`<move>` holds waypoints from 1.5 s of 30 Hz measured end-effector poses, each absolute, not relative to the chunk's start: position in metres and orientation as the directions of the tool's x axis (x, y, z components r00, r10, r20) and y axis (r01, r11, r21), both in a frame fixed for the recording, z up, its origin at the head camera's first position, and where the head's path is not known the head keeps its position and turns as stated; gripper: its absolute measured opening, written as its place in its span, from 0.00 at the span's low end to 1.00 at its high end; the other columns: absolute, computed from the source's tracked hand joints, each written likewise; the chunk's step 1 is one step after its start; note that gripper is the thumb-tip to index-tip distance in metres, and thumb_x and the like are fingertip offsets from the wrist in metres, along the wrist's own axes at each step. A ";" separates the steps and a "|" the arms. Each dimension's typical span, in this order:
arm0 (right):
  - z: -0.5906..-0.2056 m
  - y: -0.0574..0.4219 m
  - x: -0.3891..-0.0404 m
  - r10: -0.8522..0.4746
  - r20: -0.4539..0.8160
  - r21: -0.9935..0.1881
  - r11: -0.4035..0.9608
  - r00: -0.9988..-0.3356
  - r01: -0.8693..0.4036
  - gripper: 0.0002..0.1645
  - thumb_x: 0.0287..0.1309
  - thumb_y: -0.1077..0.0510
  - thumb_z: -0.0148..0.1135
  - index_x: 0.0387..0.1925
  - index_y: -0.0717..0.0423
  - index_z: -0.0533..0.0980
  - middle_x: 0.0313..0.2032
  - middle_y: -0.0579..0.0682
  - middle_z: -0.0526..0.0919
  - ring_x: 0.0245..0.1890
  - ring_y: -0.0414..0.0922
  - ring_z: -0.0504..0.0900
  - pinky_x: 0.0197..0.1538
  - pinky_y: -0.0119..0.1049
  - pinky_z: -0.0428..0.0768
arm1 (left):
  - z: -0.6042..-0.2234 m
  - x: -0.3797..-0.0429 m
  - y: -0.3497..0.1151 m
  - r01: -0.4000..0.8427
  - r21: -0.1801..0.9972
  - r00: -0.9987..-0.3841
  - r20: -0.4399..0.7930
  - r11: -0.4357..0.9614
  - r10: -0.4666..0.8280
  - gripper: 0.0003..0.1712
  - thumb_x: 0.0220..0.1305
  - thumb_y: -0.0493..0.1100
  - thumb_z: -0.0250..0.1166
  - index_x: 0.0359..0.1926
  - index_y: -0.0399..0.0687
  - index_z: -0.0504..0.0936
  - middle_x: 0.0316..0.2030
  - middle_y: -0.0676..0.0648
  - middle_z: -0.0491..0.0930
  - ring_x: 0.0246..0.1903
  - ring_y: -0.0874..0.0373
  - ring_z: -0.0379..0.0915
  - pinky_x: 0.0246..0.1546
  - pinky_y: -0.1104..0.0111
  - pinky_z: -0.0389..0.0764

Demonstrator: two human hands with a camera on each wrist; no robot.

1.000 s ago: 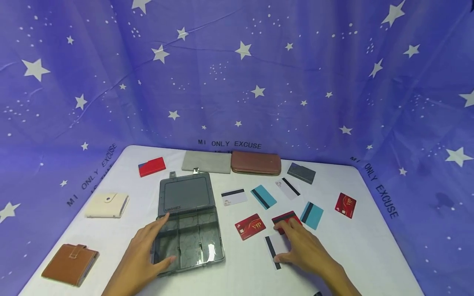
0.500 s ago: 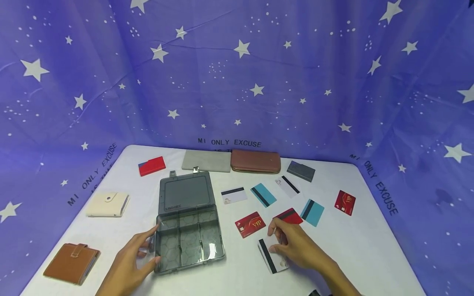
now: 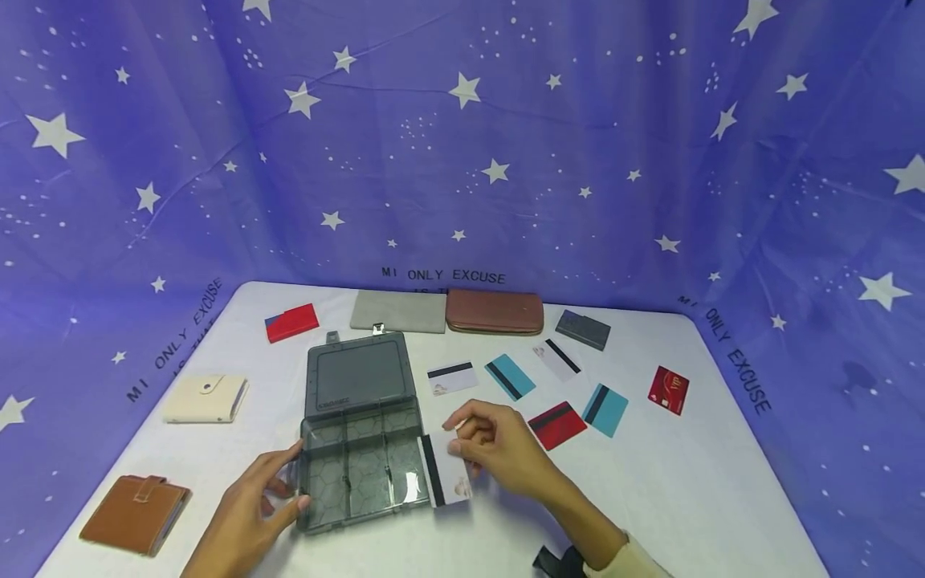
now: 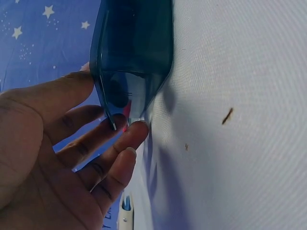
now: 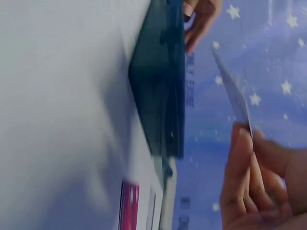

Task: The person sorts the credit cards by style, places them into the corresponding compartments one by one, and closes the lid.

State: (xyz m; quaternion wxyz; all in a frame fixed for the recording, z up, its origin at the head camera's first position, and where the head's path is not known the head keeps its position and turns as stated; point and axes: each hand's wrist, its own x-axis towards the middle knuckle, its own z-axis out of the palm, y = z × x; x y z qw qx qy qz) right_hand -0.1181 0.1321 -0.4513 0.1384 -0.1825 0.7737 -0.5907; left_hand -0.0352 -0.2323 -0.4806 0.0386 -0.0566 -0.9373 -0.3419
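Observation:
My right hand (image 3: 499, 449) pinches a white card (image 3: 446, 470) with a black magnetic stripe between thumb and fingers. The card is over the right edge of an open, clear grey plastic box (image 3: 368, 466) with compartments. In the right wrist view the raised card (image 5: 236, 98) is seen nearly edge-on, apart from the box (image 5: 160, 91). My left hand (image 3: 249, 506) holds the box's left side, thumb near the front corner and fingers farther back. The left wrist view has this hand (image 4: 76, 148) around the end of the box (image 4: 134, 48).
Blue cards (image 3: 510, 377), a red striped card (image 3: 556, 425), white cards (image 3: 452, 378) and a red VIP card (image 3: 669, 390) lie to the right. Wallets stand along the back, including a brown one (image 3: 495, 311). A tan wallet (image 3: 136, 514) and a cream one (image 3: 205, 399) lie left.
My right hand has picked up the white card from the table and carried it left to the box's right edge. A red VIP card there is now hidden behind my hand.

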 end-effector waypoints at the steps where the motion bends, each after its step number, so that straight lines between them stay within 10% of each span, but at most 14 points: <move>1: -0.452 0.124 -0.121 -0.429 0.019 -0.963 0.236 -0.903 -0.132 0.13 0.57 0.56 0.72 0.44 0.47 0.81 0.30 0.49 0.86 0.20 0.50 0.81 0.26 0.46 0.83 | -0.480 -0.035 -0.233 0.126 0.638 -0.991 0.106 0.760 0.076 0.42 0.55 0.45 0.76 0.70 0.52 0.70 0.56 0.52 0.76 0.33 0.70 0.74 0.28 0.73 0.75; 13: -0.469 0.066 -0.129 -0.410 0.237 -0.674 0.583 -0.881 -0.453 0.13 0.53 0.56 0.75 0.41 0.46 0.82 0.27 0.36 0.84 0.23 0.31 0.74 0.32 0.26 0.74 | -0.484 -0.036 -0.232 0.131 0.640 -0.991 0.114 0.757 0.076 0.41 0.56 0.44 0.75 0.71 0.52 0.70 0.58 0.50 0.76 0.33 0.71 0.74 0.25 0.74 0.73; 23: -0.474 0.065 -0.129 -0.510 0.256 -0.300 0.765 -0.821 -0.569 0.10 0.52 0.43 0.75 0.34 0.41 0.88 0.40 0.43 0.75 0.43 0.41 0.68 0.33 0.28 0.71 | -0.480 -0.035 -0.232 0.112 0.624 -0.993 0.103 0.773 0.061 0.41 0.56 0.42 0.75 0.71 0.52 0.70 0.57 0.50 0.76 0.31 0.70 0.72 0.23 0.74 0.71; 36: -0.467 0.098 -0.188 -0.458 0.166 -0.634 0.629 -0.873 -0.451 0.17 0.56 0.46 0.72 0.43 0.47 0.81 0.45 0.50 0.82 0.50 0.48 0.76 0.54 0.46 0.73 | -0.480 -0.036 -0.230 0.105 0.618 -0.994 0.099 0.779 0.055 0.41 0.55 0.41 0.75 0.70 0.50 0.70 0.56 0.50 0.76 0.30 0.71 0.71 0.22 0.74 0.71; 45: -0.478 0.109 -0.234 -0.369 0.071 -0.474 0.805 -0.927 -0.357 0.32 0.47 0.48 0.79 0.54 0.49 0.78 0.46 0.52 0.74 0.50 0.50 0.69 0.53 0.46 0.73 | -0.481 -0.036 -0.229 0.111 0.630 -0.993 0.105 0.769 0.057 0.41 0.55 0.40 0.75 0.70 0.51 0.70 0.56 0.49 0.76 0.29 0.72 0.70 0.21 0.74 0.70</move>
